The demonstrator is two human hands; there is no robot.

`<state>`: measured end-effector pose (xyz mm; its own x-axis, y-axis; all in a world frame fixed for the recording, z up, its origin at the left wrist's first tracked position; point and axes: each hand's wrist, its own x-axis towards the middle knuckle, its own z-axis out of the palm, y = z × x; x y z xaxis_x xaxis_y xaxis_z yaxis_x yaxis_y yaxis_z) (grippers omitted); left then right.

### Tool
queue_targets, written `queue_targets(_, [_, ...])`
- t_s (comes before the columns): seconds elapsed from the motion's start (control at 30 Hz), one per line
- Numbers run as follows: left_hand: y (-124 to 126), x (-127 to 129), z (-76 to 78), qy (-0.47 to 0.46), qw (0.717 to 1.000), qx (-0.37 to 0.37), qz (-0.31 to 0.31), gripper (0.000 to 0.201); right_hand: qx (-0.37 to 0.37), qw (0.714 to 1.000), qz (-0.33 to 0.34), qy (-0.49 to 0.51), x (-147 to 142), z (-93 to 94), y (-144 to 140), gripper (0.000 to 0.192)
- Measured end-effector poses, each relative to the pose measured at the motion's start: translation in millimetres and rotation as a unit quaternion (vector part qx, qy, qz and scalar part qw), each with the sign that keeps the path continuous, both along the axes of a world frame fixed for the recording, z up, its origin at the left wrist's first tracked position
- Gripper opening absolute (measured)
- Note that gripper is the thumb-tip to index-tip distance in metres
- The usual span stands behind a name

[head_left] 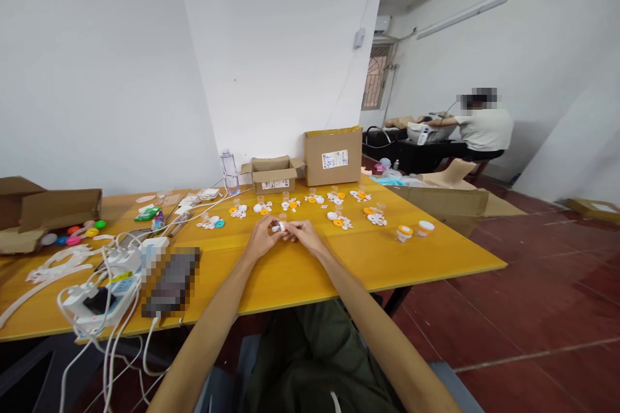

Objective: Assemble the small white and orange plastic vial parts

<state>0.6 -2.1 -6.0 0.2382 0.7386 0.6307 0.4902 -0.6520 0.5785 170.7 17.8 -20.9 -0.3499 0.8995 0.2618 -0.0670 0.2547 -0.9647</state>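
Basically both hands meet over the yellow surface (310, 271): left hand (262, 239) and right hand (304, 234) pinch a small white part (278, 227) between fingertips, each grip closed on it. Risk: it slips into the parts clusters (339, 219), since it's tiny.

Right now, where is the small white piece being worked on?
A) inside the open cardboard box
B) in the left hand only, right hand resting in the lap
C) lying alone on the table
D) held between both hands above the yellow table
D: the left hand and right hand meet around the small white piece over the yellow table.
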Motion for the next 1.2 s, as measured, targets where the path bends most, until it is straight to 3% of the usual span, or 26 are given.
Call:
queue_targets(0.2, [-2.0,1.0,-0.4,0.025,0.999,0.0,0.025,0.015,-0.047,0.998,-0.006,0.033,-0.9,-0.6,0.8,0.05])
queue_targets(0.57, [-4.2,3.9,0.8,0.043,0.998,0.007,0.043,0.014,-0.066,0.996,-0.015,0.055,-1.8,0.0,-0.2,0.047])
queue_targets(1.2, [-3.7,4.1,0.2,0.031,0.999,0.007,0.035,0.013,-0.022,0.999,-0.015,0.03,0.3,1.2,1.1,0.047])
